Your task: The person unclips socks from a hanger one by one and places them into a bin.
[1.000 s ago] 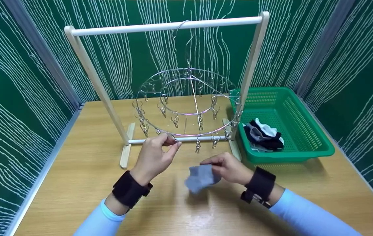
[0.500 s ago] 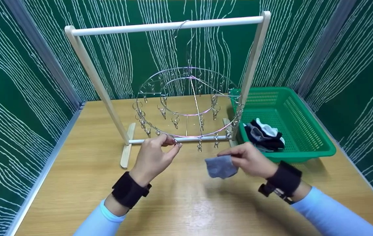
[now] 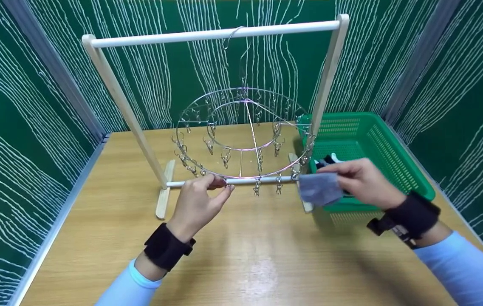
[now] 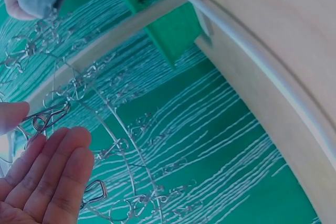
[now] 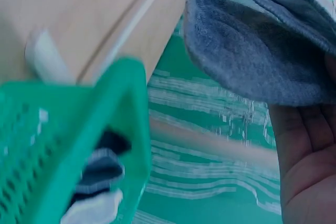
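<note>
In the head view my left hand (image 3: pixel 196 204) is at the front of a round metal clip hanger (image 3: pixel 245 149). Its thumb and fingers pinch a wire clip (image 4: pixel 43 121), which shows well in the left wrist view. My right hand (image 3: pixel 364 183) grips a grey sock (image 3: pixel 319 189) in front of the green basket's near left corner. Seen from the right wrist, the sock (image 5: pixel 252 51) hangs folded over, its opening spread a little. Several bare clips dangle along both rings of the hanger.
A wooden rack (image 3: pixel 216 35) carries the hanger by a hook on its top bar. On the right stands the green basket (image 3: pixel 398 157), holding dark and white socks (image 5: pixel 100 169), partly hidden by my right hand in the head view. Patterned green walls surround the table (image 3: pixel 233 263).
My right hand has carried the grey sock rightward and up, from the front middle of the table to the basket's corner. The left hand has stayed at the clip.
</note>
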Motion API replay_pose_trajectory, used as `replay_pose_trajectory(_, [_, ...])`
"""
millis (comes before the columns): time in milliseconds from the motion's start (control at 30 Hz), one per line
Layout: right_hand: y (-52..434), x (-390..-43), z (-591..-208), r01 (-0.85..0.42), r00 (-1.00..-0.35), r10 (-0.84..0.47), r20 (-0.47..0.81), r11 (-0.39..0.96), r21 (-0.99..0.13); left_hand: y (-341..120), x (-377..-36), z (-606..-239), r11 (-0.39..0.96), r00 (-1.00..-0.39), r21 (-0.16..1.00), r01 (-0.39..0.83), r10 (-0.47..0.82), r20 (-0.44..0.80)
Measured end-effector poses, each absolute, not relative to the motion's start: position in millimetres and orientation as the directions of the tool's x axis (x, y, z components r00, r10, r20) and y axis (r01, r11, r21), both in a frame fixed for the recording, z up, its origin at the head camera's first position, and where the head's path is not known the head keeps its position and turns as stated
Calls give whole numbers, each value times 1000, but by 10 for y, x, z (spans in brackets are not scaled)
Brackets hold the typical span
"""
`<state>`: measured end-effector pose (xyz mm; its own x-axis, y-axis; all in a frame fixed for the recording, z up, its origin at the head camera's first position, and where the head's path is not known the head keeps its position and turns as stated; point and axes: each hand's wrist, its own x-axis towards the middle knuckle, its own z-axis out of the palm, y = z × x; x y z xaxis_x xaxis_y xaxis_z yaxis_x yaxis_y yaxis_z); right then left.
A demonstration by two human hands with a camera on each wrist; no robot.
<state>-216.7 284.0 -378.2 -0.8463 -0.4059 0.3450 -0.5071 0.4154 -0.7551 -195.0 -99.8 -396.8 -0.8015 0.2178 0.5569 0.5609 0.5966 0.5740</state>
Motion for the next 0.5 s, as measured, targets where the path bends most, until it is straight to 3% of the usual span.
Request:
replay_pose_trajectory(267, [3209, -2355, -3634, -431, -902, -257, 346, 511, -743, -1013, -1969, -3997, 589, -792, 576, 567, 195, 579])
replay_pose_trajectory(500, [3482, -2552, -3587, -238, -971, -133, 198, 612, -754, -1021, -1980, -4017, 576, -788, 581, 575, 200, 583])
